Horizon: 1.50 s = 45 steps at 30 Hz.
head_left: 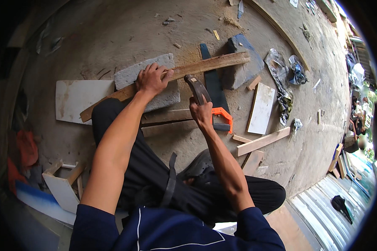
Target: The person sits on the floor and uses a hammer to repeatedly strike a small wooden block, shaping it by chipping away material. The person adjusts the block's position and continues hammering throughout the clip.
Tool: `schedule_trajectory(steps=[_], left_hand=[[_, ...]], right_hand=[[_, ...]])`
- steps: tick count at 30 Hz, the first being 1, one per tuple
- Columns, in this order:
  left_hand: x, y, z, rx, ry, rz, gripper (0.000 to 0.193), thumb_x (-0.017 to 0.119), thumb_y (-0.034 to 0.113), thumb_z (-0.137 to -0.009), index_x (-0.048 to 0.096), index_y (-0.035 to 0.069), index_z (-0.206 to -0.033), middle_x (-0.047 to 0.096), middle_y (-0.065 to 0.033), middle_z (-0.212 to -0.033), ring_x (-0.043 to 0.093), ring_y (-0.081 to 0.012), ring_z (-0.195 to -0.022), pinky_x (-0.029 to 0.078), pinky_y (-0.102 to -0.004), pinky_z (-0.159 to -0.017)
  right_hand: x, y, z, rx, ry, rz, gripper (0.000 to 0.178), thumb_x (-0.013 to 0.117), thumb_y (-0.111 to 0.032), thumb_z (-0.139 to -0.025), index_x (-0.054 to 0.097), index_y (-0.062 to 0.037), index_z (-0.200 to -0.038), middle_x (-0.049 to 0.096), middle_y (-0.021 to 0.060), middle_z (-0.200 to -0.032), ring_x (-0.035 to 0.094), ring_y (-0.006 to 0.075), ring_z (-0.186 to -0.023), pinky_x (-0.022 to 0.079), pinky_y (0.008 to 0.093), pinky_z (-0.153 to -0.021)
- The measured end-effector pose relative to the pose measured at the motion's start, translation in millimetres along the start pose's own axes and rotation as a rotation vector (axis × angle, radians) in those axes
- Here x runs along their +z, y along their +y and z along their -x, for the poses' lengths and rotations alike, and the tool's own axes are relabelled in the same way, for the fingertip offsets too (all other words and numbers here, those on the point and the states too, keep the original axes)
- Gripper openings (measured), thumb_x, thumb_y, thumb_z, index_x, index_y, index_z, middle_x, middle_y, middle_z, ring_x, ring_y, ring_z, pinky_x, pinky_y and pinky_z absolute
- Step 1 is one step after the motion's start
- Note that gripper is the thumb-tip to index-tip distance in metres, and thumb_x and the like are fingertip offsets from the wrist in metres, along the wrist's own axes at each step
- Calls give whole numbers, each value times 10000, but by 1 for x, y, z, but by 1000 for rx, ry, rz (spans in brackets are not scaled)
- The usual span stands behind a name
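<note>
My left hand [153, 79] grips a long rough wooden plank [211, 65], fingers curled over it near its middle. The plank slants across a pale grey block [138, 69] and a bluish-grey block [241, 73]. In my right hand [202, 112] is a dark, curved, hammer-like tool [195, 86]; its upper end is close to the plank's near edge. My fist hides the tool's lower part. A handsaw [215, 85] with an orange and black handle lies on the ground, its dark blade passing under the plank.
A white board [83, 100] lies left, another white board [262, 108] right. Nearby are wood strips [264, 141] and crumpled plastic [280, 79]. A small wooden frame [63, 184] stands lower left. Corrugated metal sheets [322, 209] lie lower right. Other people [358, 121] appear at the far right.
</note>
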<state>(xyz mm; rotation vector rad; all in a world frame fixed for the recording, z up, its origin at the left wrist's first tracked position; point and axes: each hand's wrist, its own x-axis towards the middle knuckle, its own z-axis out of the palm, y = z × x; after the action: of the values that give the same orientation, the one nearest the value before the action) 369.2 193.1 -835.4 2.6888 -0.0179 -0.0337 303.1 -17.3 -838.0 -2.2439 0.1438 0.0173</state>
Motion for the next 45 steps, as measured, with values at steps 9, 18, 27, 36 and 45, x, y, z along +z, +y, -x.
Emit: schedule_trajectory(steps=[9,18,27,36,45], left_hand=[[-2,3,8,167,37,-116,510,547,579,-883,663,114,-1058,578,-93,-989,560,-276,-1010,416,-439,-864],[3,-7,-3,260,11,-192,630,476,651,-891,646,54,-1003,611,-138,-959,626,-319,-905,500,-456,-744],[0,-3,-3,230,-53,-140,601,435,612,-930,623,43,-978,640,-155,-962,636,-358,-914,519,-473,-754],[-12,-10,-13,377,98,-73,499,582,521,-881,618,37,-994,604,-126,-959,618,-313,-933,516,-430,-757],[-4,-7,0,393,-51,-123,569,637,542,-825,583,16,-1033,560,-161,-1026,587,-319,-961,519,-431,-747]], right_hand=[[-6,4,-4,178,-143,25,230,574,-197,-800,625,23,-847,628,268,-745,638,439,-733,494,460,-640],[-29,20,17,354,-122,36,284,557,-246,-807,617,31,-784,613,261,-692,643,399,-672,486,452,-659],[-54,-20,-4,251,-99,-27,290,562,-253,-850,616,31,-830,615,266,-722,643,431,-726,488,457,-679],[-46,-54,-19,237,-128,66,313,591,-279,-866,626,32,-855,626,263,-744,644,432,-757,489,440,-691],[-53,-80,-19,263,-145,123,328,600,-300,-871,630,26,-876,625,257,-732,647,418,-738,485,433,-683]])
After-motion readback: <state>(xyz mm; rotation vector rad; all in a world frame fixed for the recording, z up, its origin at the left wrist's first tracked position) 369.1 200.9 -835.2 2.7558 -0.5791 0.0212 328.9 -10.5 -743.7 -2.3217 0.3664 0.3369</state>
